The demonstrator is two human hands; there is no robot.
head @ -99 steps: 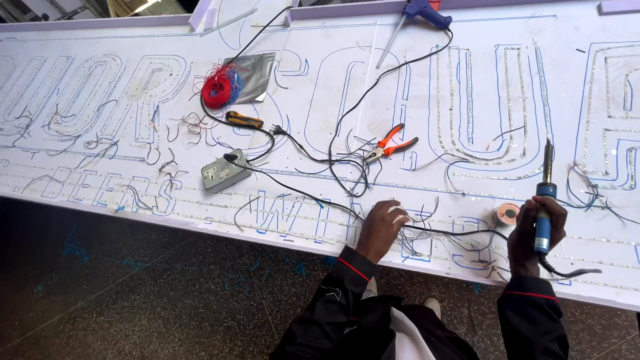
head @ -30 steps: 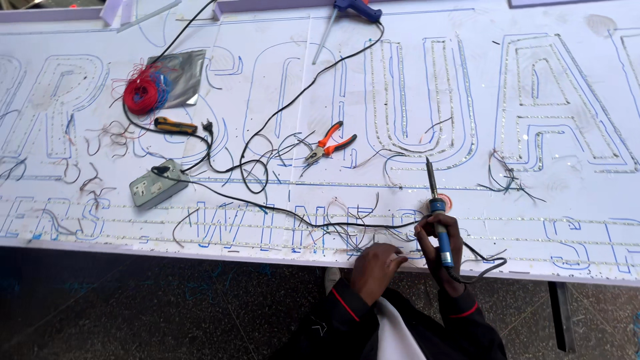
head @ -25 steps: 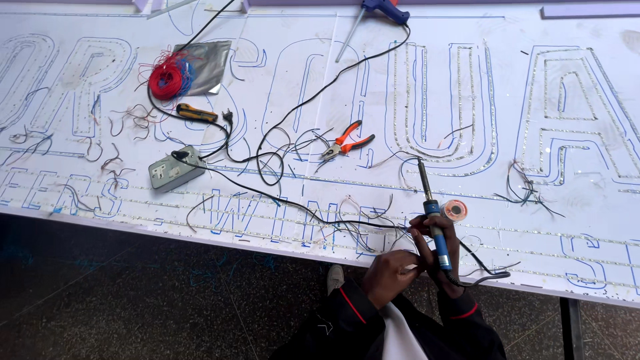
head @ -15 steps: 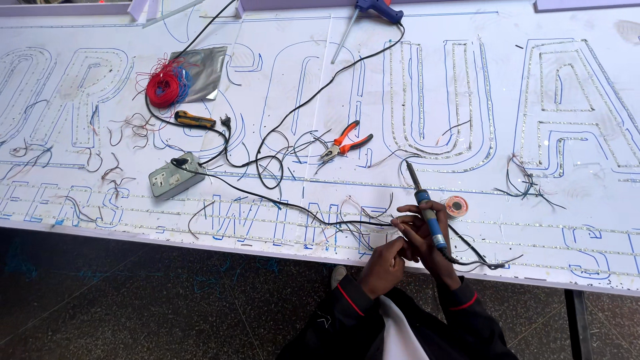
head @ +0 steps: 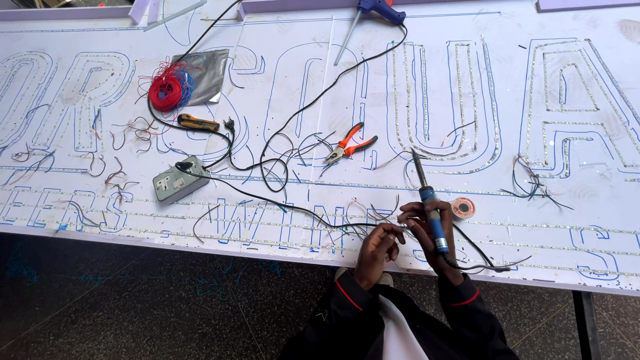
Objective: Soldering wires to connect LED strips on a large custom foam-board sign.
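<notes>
Right hand (head: 435, 230) gripped blue-handled soldering iron (head: 429, 203), fingers closed around handle, tip pointing far. Left hand (head: 377, 248) just beside it, fingers pinched narrow on thin wire (head: 373, 217), at near edge of white sign tabletop (head: 573, 100). Solder spool (head: 463, 209) right of iron. Orange pliers (head: 350, 143) farther left.

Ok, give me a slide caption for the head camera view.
Right hand holds a blue soldering iron while left hand pinches thin wires on a white sign panel.
</notes>
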